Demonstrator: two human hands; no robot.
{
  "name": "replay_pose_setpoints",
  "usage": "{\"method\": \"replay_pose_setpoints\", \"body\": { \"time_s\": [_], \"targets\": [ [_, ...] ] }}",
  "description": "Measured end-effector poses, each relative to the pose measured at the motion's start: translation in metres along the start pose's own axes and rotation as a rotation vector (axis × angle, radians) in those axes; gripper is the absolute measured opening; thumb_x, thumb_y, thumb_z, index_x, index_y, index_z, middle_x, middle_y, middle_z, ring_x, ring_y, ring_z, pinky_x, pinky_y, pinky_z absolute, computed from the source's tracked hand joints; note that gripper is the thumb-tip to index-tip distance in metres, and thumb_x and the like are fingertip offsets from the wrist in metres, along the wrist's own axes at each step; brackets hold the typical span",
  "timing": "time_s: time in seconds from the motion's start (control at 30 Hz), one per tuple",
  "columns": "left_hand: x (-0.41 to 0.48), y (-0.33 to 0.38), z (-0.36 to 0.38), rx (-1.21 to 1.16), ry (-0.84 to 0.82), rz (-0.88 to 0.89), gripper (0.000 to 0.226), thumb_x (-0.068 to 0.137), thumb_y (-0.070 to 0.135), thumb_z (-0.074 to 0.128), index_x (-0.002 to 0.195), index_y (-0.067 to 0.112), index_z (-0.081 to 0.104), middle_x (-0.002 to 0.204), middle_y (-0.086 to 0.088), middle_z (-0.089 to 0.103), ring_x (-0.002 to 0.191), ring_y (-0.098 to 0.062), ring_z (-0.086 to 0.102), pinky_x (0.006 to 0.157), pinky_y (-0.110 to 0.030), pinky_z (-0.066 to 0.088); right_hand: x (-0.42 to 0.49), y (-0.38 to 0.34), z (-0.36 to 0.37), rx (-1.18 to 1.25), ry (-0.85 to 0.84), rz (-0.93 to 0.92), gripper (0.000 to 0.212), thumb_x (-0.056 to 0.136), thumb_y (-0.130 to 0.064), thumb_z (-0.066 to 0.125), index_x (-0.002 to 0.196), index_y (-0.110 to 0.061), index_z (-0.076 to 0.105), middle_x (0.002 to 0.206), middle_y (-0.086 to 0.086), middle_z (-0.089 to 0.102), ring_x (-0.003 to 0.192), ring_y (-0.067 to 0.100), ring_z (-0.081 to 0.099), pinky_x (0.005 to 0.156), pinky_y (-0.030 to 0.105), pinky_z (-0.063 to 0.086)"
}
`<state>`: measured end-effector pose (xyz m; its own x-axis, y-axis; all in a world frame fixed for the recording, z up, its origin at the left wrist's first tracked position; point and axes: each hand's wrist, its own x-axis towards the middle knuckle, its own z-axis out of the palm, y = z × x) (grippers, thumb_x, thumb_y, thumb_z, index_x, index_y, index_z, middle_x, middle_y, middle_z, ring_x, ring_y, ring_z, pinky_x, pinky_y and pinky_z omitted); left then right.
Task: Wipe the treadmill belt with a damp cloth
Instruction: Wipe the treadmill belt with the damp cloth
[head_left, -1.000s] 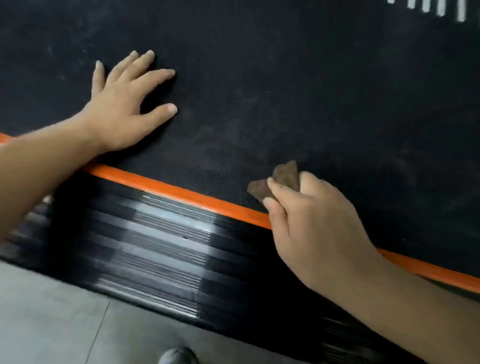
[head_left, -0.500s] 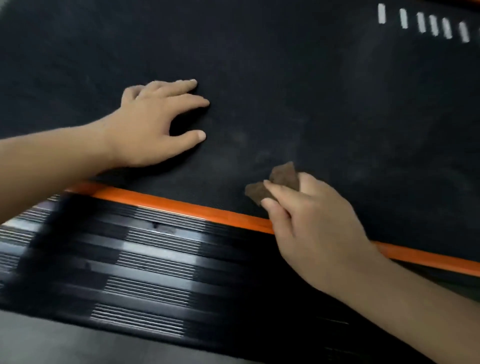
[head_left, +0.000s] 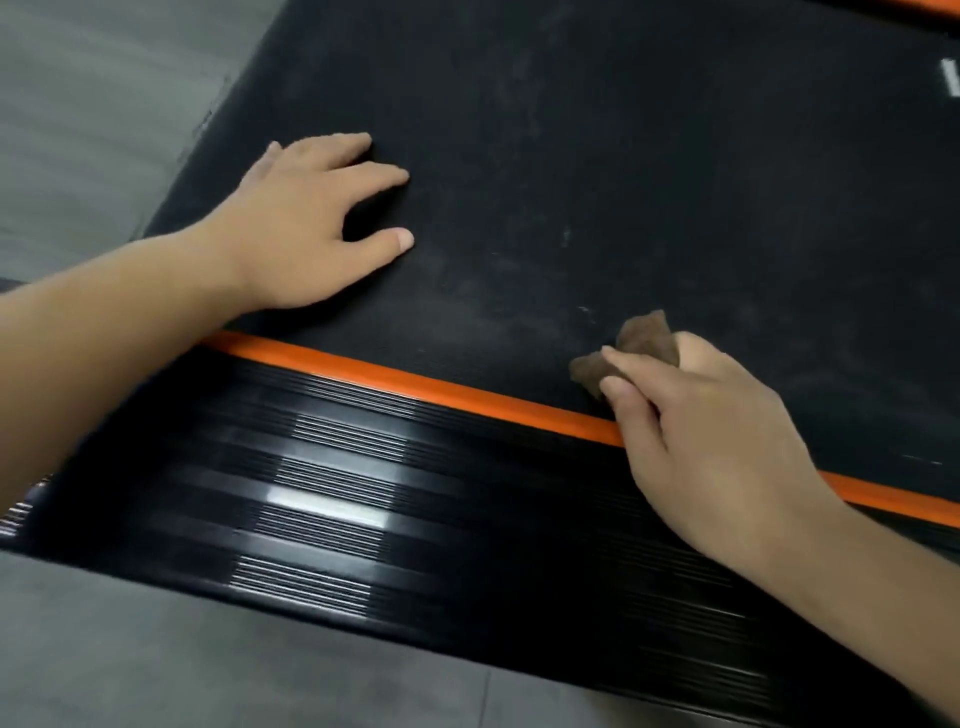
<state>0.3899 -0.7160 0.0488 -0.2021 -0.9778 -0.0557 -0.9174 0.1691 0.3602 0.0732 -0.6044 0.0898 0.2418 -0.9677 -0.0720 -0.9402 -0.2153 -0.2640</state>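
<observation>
The right hand pinches a small crumpled brown cloth against the black textured treadmill belt, beside its orange edge strip. The left hand rests spread on the belt.

one head-worn camera looks steeply down, close over the treadmill belt and side rail.

The grey tiled floor is carrying the treadmill, whose dusty black textured belt is lying beside a thin orange strip and a glossy black ribbed side rail. The left hand is resting palm down on the belt, and a small crumpled brown cloth is sitting on it near the orange strip, pinched by the right hand.
</observation>
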Motion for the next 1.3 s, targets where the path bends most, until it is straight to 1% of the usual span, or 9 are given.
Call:
{"method": "replay_pose_setpoints", "body": {
  "time_s": [0.13, 0.27, 0.4, 0.53, 0.67, 0.8, 1.0, 1.13, 1.3],
  "targets": [
    [-0.016, -0.027, -0.01, -0.038, 0.065, -0.068, 0.076, 0.086, 0.073, 0.047, 0.151, 0.033, 0.049, 0.165, -0.012, 0.031, 0.155, -0.029, 0.02, 0.127, -0.053, 0.016, 0.022, -0.058, 0.009, 0.033, -0.065, -0.031, 0.044, 0.101, -0.04, 0.032, 0.121, -0.026, 0.068, 0.102, -0.002, 0.057, 0.088, 0.015, 0.055, 0.08, 0.036, 0.05],
    [-0.017, -0.054, -0.024, -0.111, 0.103, -0.131, 0.054, 0.094, 0.051, 0.064, 0.144, 0.032, 0.056, 0.164, -0.009, 0.034, 0.155, -0.027, 0.02, 0.125, -0.048, 0.02, 0.05, -0.12, 0.025, 0.055, -0.093, -0.072, 0.044, 0.102, -0.04, 0.031, 0.128, -0.027, 0.065, 0.106, -0.003, 0.054, 0.093, 0.014, 0.053, 0.088, 0.036, 0.049],
    [-0.019, -0.084, -0.028, -0.164, 0.108, -0.088, 0.049, 0.092, 0.05, 0.063, 0.139, 0.032, 0.059, 0.159, -0.007, 0.037, 0.152, -0.028, 0.023, 0.123, -0.052, 0.025, 0.068, -0.165, 0.04, 0.073, -0.116, -0.083, 0.045, 0.102, -0.039, 0.029, 0.125, -0.025, 0.065, 0.1, -0.003, 0.05, 0.087, 0.014, 0.05, 0.083, 0.035, 0.048],
    [-0.019, -0.105, -0.032, -0.262, 0.097, -0.105, 0.045, 0.095, 0.037, 0.068, 0.139, 0.029, 0.059, 0.158, -0.007, 0.038, 0.15, -0.03, 0.028, 0.121, -0.035, 0.021, 0.081, -0.2, 0.058, 0.118, -0.011, -0.104, 0.035, 0.102, -0.032, 0.042, 0.108, -0.017, 0.073, 0.09, -0.001, 0.055, 0.077, 0.016, 0.051, 0.072, 0.035, 0.049],
    [-0.02, -0.125, -0.039, -0.337, 0.069, -0.069, 0.048, 0.098, 0.035, 0.066, 0.144, 0.029, 0.053, 0.15, 0.0, 0.042, 0.142, -0.024, 0.039, 0.115, -0.035, 0.033, 0.097, -0.236, 0.074, 0.162, 0.018, -0.103, 0.036, 0.101, -0.031, 0.041, 0.108, -0.016, 0.073, 0.093, 0.002, 0.057, 0.079, 0.018, 0.052, 0.074, 0.036, 0.048],
    [-0.023, -0.138, -0.043, -0.383, 0.041, -0.105, 0.05, 0.099, 0.037, 0.064, 0.146, 0.03, 0.049, 0.143, 0.001, 0.048, 0.131, -0.019, 0.05, 0.1, -0.026, 0.037, 0.102, -0.248, 0.078, 0.203, 0.013, -0.111, 0.036, 0.1, -0.032, 0.043, 0.114, -0.014, 0.072, 0.095, 0.004, 0.059, 0.081, 0.021, 0.055, 0.076, 0.038, 0.051],
    [-0.035, -0.135, -0.049, -0.353, -0.01, -0.169, 0.052, 0.098, 0.038, 0.063, 0.147, 0.027, 0.049, 0.139, -0.006, 0.055, 0.121, -0.021, 0.057, 0.1, -0.031, 0.044, 0.106, -0.234, 0.072, 0.172, -0.094, -0.214, 0.044, 0.101, -0.042, 0.044, 0.129, -0.018, 0.068, 0.102, 0.005, 0.057, 0.086, 0.022, 0.057, 0.076, 0.03, 0.045],
    [-0.039, -0.137, -0.06, -0.292, 0.015, -0.201, 0.048, 0.098, 0.043, 0.06, 0.142, 0.024, 0.055, 0.131, -0.007, 0.062, 0.116, -0.021, 0.061, 0.091, -0.033, 0.047, 0.109, -0.225, 0.061, 0.29, -0.183, -0.175, 0.045, 0.1, -0.047, 0.045, 0.136, -0.028, 0.063, 0.109, 0.0, 0.055, 0.093, 0.016, 0.055, 0.083, 0.031, 0.051],
    [-0.044, -0.141, -0.107, -0.272, 0.08, -0.277, 0.05, 0.095, 0.051, 0.054, 0.137, 0.024, 0.06, 0.124, -0.001, 0.067, 0.114, -0.019, 0.063, 0.095, -0.035, 0.047, 0.116, -0.23, 0.037, 0.474, -0.11, -0.084, 0.039, 0.101, -0.043, 0.049, 0.136, -0.033, 0.062, 0.117, -0.004, 0.055, 0.1, 0.011, 0.058, 0.09, 0.024, 0.051]
  ]
}}
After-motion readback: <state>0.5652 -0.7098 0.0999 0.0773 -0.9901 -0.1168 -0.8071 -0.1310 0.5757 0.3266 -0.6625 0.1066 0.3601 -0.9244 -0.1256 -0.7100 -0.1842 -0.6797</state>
